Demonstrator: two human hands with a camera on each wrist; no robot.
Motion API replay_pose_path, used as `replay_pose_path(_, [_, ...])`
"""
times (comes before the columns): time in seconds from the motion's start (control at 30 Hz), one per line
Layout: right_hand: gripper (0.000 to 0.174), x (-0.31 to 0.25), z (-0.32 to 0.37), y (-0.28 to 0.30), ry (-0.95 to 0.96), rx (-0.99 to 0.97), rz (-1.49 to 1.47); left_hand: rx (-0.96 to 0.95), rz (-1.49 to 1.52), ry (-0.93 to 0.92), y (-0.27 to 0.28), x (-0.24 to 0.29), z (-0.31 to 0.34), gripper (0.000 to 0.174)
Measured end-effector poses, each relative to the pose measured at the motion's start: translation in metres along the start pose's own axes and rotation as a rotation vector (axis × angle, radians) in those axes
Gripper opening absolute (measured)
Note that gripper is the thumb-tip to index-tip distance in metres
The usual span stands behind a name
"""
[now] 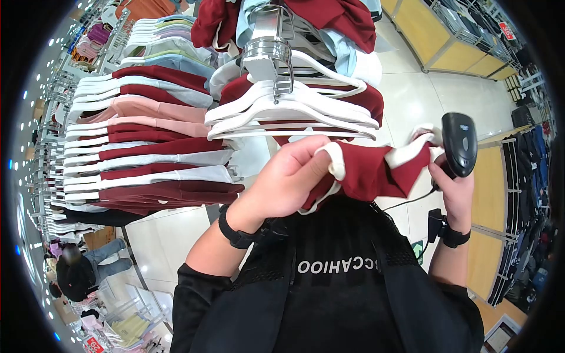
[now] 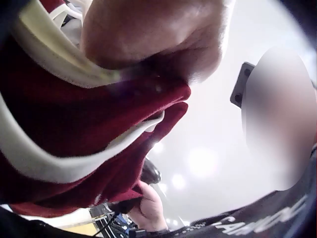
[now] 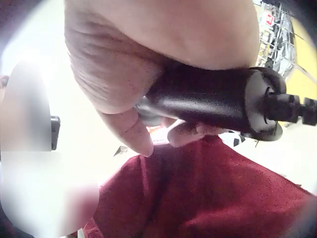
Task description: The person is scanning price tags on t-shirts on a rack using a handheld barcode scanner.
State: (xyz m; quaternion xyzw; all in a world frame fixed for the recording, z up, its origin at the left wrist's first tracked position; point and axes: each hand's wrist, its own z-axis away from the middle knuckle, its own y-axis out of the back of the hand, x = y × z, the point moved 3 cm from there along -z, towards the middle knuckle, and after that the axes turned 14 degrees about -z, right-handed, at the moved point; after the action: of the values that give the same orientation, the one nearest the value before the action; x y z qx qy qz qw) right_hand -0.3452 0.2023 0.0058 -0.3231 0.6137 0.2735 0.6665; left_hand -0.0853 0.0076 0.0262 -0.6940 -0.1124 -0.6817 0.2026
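Observation:
My left hand (image 1: 285, 179) grips a dark red garment (image 1: 368, 170) with white trim by its edge, thumb over the white band. Stretched to the right, the cloth reaches close to my right hand (image 1: 454, 191). That hand holds a black handheld barcode scanner (image 1: 459, 144), its head pointing up and its cable hanging below. In the right wrist view, the fingers wrap the scanner's handle (image 3: 203, 96), and fingertips lie right at the top of the red cloth (image 3: 208, 183). The left wrist view shows the garment's folds and white bands (image 2: 64, 168) beneath the hand.
White hangers (image 1: 294, 112) hang from a metal rail end (image 1: 265, 53) just beyond my hands. Rows of red, pink and white clothes (image 1: 153, 141) fill the rack at left. Yellow shelving (image 1: 488, 200) stands at right. A person (image 1: 82, 270) is in the aisle at lower left.

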Motion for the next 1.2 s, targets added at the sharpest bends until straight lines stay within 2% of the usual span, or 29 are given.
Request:
replay_pose_path(0.07, [0.056,-0.023,0.001,-0.023,0.231,-0.042,0.049,-0.078,-0.134,0.166,-0.008,0.005,-0.001,0.021])
replay_pose_path(0.13, [0.08,-0.029,0.005,-0.048,0.258,-0.146,-0.036,-0.061,-0.164,0.139,-0.018,0.004,-0.007,0.019])
replay_pose_path(0.2, [0.078,-0.037,0.012,-0.076,0.238,-0.403,-0.126,-0.136,-0.362,0.144,-0.023,-0.001,-0.01,0.02])
replay_pose_path(0.23, [0.076,-0.038,0.014,-0.094,0.187,-0.419,-0.132,-0.11,-0.296,0.204,-0.028,0.0,-0.011,0.016])
replay_pose_path(0.3, [0.058,-0.034,0.015,-0.113,0.106,-0.398,0.054,-0.118,-0.278,0.228,-0.033,0.007,-0.01,0.016])
replay_pose_path(0.33, [0.049,-0.031,0.013,-0.119,0.209,-0.365,0.127,-0.102,-0.253,0.241,-0.033,0.006,-0.009,0.015])
replay_pose_path(0.4, [0.037,-0.038,0.012,-0.122,0.232,-0.389,0.246,-0.083,-0.228,0.253,-0.029,0.006,-0.008,0.014])
replay_pose_path(0.43, [0.037,-0.04,0.012,-0.122,0.231,-0.395,0.245,-0.087,-0.233,0.223,-0.024,0.008,-0.006,0.013])
replay_pose_path(0.5, [0.03,-0.037,0.01,-0.114,-0.04,-0.373,0.025,-0.085,-0.233,0.194,-0.016,0.011,-0.002,0.012])
replay_pose_path(0.53, [0.029,-0.027,0.014,-0.105,0.001,-0.337,-0.102,-0.074,-0.396,0.177,-0.012,0.012,0.0,0.008])
replay_pose_path(0.6, [0.019,-0.031,0.012,-0.1,0.158,-0.324,0.046,-0.051,-0.726,0.143,-0.004,0.016,0.004,0.013])
replay_pose_path(0.63, [0.019,-0.036,0.011,-0.098,0.14,-0.349,0.064,-0.045,-0.727,0.144,0.001,0.012,0.007,0.013])
replay_pose_path(0.7, [0.022,-0.041,0.007,-0.094,0.154,-0.31,-0.061,0.143,-0.979,-0.025,0.016,0.002,0.013,0.015])
replay_pose_path(0.73, [0.022,-0.043,0.004,-0.089,0.152,-0.281,-0.103,0.143,-0.978,-0.024,0.022,-0.003,0.017,0.015])
replay_pose_path(0.8, [0.028,-0.041,0.002,-0.081,0.229,-0.255,-0.219,0.271,-1.044,0.021,0.038,-0.009,0.028,0.018])
replay_pose_path(0.83, [0.03,-0.041,0.0,-0.076,0.237,-0.236,-0.211,0.318,-1.048,0.06,0.045,-0.012,0.035,0.021])
replay_pose_path(0.87, [0.032,-0.041,-0.002,-0.072,0.245,-0.218,-0.202,0.352,-1.087,0.011,0.051,-0.012,0.04,0.027])
replay_pose_path(0.93, [0.031,-0.041,-0.002,-0.066,0.254,-0.201,-0.22,0.4,-1.138,0.139,0.062,-0.009,0.051,0.03])
replay_pose_path(1.0, [0.03,-0.036,0.0,-0.061,0.184,-0.227,-0.164,0.438,-1.16,0.111,0.068,-0.01,0.056,0.03])
replay_pose_path(1.07, [0.023,-0.033,0.004,-0.063,0.164,-0.256,-0.089,0.559,-1.229,-0.029,0.068,-0.001,0.057,0.026])
replay_pose_path(1.13, [0.022,-0.025,0.007,-0.058,0.117,-0.265,-0.061,0.606,-1.244,-0.029,0.069,0.001,0.059,0.022])
replay_pose_path(1.2, [0.024,-0.027,0.01,-0.058,0.065,-0.273,-0.03,0.633,-1.011,0.187,0.074,-0.008,0.066,0.019])
